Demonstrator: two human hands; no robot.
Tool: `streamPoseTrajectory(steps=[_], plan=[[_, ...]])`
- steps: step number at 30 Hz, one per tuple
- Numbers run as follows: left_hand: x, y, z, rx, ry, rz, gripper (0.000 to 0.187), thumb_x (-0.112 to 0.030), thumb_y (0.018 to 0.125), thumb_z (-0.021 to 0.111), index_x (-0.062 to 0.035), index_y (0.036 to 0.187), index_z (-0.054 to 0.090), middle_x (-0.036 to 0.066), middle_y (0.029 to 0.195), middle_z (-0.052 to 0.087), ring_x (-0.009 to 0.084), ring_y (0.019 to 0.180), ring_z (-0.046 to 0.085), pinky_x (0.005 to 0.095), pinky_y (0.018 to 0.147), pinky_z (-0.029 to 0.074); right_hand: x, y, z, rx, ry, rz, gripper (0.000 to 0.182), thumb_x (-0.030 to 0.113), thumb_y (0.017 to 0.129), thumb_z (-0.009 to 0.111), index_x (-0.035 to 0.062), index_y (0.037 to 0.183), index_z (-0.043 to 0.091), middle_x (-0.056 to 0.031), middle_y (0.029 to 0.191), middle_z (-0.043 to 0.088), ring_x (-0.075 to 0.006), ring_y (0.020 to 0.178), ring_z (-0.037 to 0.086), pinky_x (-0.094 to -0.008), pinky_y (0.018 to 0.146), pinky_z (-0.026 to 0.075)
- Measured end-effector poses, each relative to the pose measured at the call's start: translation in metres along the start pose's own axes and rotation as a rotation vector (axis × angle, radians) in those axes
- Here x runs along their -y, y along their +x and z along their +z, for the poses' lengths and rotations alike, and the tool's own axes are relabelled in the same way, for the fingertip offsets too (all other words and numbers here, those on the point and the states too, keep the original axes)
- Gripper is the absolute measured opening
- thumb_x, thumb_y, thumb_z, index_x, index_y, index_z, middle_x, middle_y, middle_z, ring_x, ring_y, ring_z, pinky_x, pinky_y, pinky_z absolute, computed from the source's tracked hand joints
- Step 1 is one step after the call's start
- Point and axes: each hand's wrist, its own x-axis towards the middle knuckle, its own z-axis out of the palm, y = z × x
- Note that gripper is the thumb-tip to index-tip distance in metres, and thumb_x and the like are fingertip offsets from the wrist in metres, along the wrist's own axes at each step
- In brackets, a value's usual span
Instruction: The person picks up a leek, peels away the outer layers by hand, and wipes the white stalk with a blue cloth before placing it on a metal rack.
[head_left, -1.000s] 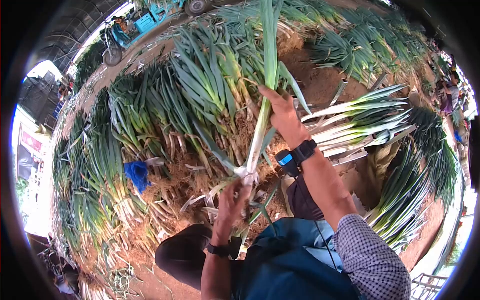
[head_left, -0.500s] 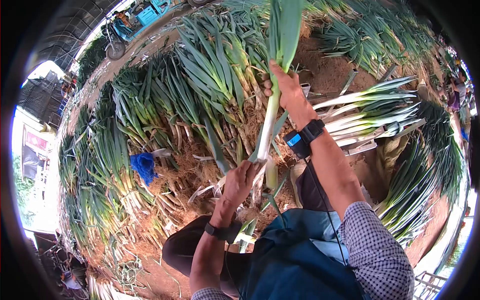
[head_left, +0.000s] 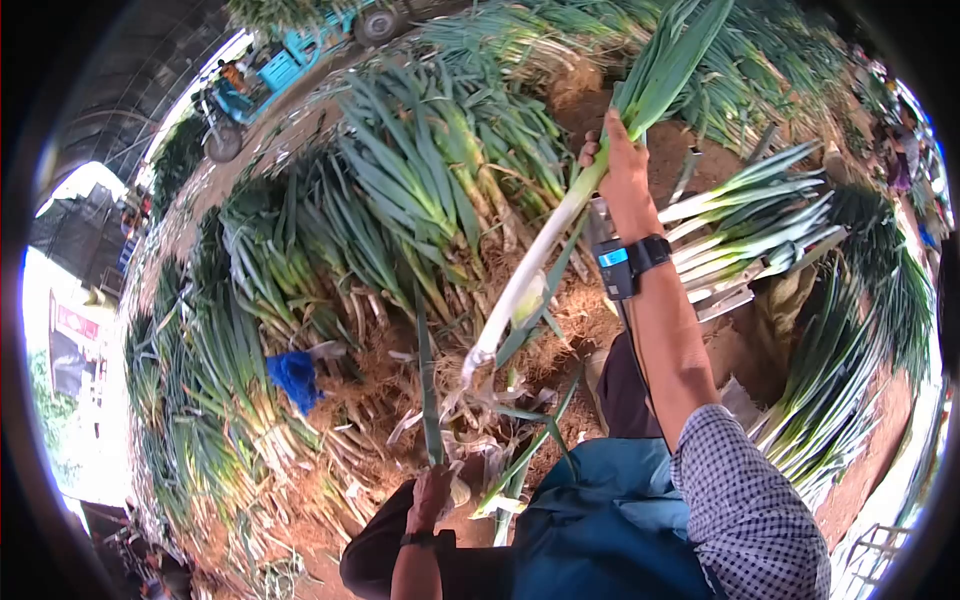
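My right hand (head_left: 625, 175) is wrapped around a long leek (head_left: 528, 268), just where its white shank turns green. The leek slants from broad green leaves at upper right down to its root end at lower left. Low in front of my knee, my left hand (head_left: 431, 492) is closed on a stripped leek leaf (head_left: 427, 385) that points upward. Pale peelings lie beside that hand, and part of its grip is hidden. A row of cleaned leeks (head_left: 745, 225) rests on a metal rack (head_left: 725, 303) to the right of my right forearm.
Unpeeled leeks (head_left: 400, 160) with brown roots stand bunched ahead and to the left. A blue cloth or net (head_left: 294, 380) lies among them. More leeks (head_left: 850, 350) are heaped at right. A blue three-wheeled cart (head_left: 285, 68) stands at the back left.
My left hand has moved down and left, away from the leek, pulling a leaf with it. The leek in my right hand has swung from upright to slanted, its top going right.
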Motion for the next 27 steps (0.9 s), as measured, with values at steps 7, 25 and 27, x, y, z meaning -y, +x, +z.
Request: streamPoseTrajectory(steps=[7,25,27], plan=[[-0.2,0.061,-0.156,-0.054,-0.581,-0.085,0.047,-0.016,0.098,0.062,-0.0022,0.142,0.05,0.019,0.116,0.069,0.0217,0.099,0.07,0.0331,0.078,0.058,-0.014,-0.028,0.027,-0.026,-0.011,-0.015,0.024,0.022,0.092,0.073,0.0084,0.095,0.054,-0.004,0.068,0.052,-0.0176,0.054,0.052,-0.0362,0.046,0.046],[-0.232,0.154,-0.091,-0.258,-0.858,-0.121,0.037,-0.032,0.104,0.055,-0.0002,0.088,0.063,0.007,0.064,0.061,0.0138,0.056,0.058,0.0309,0.051,0.045,-0.006,-0.029,0.02,-0.128,0.011,0.006,0.019,0.019,0.094,0.07,0.006,0.09,0.057,-0.0027,0.066,0.052,-0.0148,0.052,0.05,-0.0352,0.046,0.046],[-0.199,0.139,-0.069,-0.368,-0.515,0.128,0.025,-0.023,0.102,0.055,0.0003,0.096,0.062,0.013,0.068,0.065,0.0258,0.059,0.064,0.0383,0.055,0.048,-0.001,-0.023,0.011,-0.103,-0.004,0.029,0.019,0.019,0.094,0.071,0.0056,0.091,0.057,-0.0024,0.066,0.052,-0.0148,0.052,0.05,-0.0354,0.047,0.046]])
